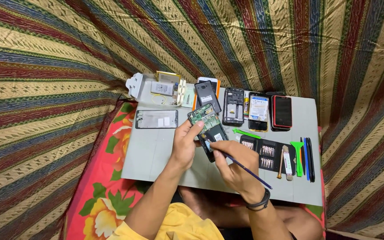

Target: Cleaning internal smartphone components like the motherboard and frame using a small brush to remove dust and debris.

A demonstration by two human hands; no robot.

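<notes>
Left hand (184,144) clamps the opened black phone with green circuit board (209,129); right hand (232,164) pinches a thin blue-handled tool (245,170). Keep the tip shallow, phone steady.

We see a matt grey board (156,155) under glossy glass phones (282,111). Woven striped cloth (45,66) surrounds it, upper left to right.

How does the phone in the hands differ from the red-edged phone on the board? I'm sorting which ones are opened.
The phone in the hands is opened, its green circuit board bare; the red-edged phone looks closed, dark face up. The first is held tilted in the left hand with the right hand at it; the second lies flat, untouched. Both are slim rectangles.
</notes>
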